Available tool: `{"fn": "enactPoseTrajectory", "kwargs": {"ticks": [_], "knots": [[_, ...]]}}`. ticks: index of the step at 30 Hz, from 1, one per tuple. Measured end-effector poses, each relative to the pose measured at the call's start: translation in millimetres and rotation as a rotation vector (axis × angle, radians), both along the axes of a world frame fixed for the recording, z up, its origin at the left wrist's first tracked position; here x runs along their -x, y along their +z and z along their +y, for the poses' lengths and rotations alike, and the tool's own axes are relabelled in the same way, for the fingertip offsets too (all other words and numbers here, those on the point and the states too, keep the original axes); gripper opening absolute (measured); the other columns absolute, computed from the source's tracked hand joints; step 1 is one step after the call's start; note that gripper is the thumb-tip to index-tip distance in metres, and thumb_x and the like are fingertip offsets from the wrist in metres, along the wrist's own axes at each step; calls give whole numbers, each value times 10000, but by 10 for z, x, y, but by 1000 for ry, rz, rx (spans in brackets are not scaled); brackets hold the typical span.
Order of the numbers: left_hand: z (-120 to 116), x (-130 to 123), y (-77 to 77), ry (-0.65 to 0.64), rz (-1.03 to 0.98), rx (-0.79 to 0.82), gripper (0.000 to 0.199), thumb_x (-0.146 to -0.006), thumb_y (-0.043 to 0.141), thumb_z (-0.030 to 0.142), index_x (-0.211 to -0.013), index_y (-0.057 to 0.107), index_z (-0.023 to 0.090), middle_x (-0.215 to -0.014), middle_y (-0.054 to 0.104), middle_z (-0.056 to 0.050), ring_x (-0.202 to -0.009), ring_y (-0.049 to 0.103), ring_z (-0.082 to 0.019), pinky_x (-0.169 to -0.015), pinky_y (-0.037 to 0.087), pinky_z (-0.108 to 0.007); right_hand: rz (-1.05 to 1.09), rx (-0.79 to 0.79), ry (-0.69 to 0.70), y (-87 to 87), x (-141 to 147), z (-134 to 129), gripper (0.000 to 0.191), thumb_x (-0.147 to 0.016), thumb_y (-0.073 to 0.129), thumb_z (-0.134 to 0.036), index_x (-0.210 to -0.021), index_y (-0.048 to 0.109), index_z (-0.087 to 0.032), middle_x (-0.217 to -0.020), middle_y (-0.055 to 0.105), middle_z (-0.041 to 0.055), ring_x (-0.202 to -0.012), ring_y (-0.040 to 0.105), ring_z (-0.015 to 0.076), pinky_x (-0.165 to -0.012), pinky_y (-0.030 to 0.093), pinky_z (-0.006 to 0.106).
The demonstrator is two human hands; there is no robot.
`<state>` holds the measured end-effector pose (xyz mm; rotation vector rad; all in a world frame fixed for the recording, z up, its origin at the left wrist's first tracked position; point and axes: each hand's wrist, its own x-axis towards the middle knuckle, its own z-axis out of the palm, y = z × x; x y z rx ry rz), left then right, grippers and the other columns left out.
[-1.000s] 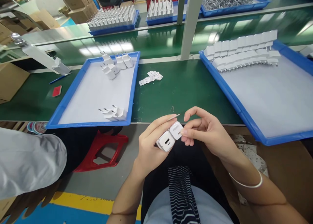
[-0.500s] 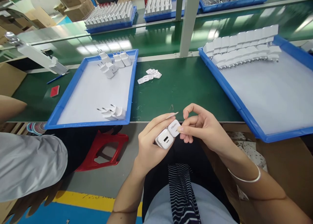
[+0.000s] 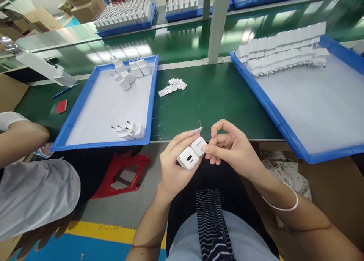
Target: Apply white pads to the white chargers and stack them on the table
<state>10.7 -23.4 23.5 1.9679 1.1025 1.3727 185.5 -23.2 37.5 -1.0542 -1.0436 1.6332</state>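
Observation:
My left hand is closed around a white USB charger, its face with two ports turned up toward me. Against that charger's upper right corner lies a white rounded piece with grey print and a small slot; I cannot tell if it is a thin face plate or another charger's end. A thin white plate sticks out between the left fingers on top. My right hand has its thumb on the right edge of the printed piece, with the fingers curled behind.
On the green bench lies a small pile of white face plates. A blue-rimmed tray at left holds several plug chargers; another tray at right carries rows of white chargers. A co-worker's arm is at left.
Both hands have shifted slightly left and up in view with the charger. The thin plate on the left fingers shows more of its face. The co-worker's arm has come further in.

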Motion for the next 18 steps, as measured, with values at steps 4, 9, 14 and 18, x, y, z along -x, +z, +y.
{"fn": "enactPoseTrajectory", "kwargs": {"ticks": [4, 9, 14, 18], "knots": [[10, 73, -23, -38, -62, 149, 403, -734, 850, 131, -1116, 759, 222, -1181, 758, -84, -1089, 728, -225, -957, 620, -356, -46, -4, 82, -80, -55, 51, 420, -802, 832, -286, -987, 459, -230, -575, 624, -86, -478, 541, 75, -466, 442, 158], [6, 162, -18, -167, -101, 285, 436, -680, 885, 150, -1094, 777, 234, -1144, 773, -95, -1083, 735, -248, -973, 616, -385, -29, -133, 51, -160, -69, 141, 263, -869, 767, -336, -1037, 618, -200, -812, 638, -15, -685, 585, 88, -526, 471, 161], [51, 157, -106, -183, -149, 320, 428, -696, 866, 159, -1107, 781, 244, -1190, 761, -107, -1111, 735, -268, -978, 614, -399, -42, -193, 26, -259, 27, 225, 227, -896, 728, -395, -914, 661, -179, -752, 633, -6, -588, 584, 95, -527, 511, 219], [146, 104, -170, -177, -133, 308, 401, -725, 853, 186, -1117, 773, 218, -1315, 702, -152, -1233, 677, -319, -1009, 598, -446, -285, -396, -184, -293, -48, 267, 185, -987, 600, -372, -932, 631, -198, -767, 660, 9, -617, 632, 121, -615, 548, 265]]}}
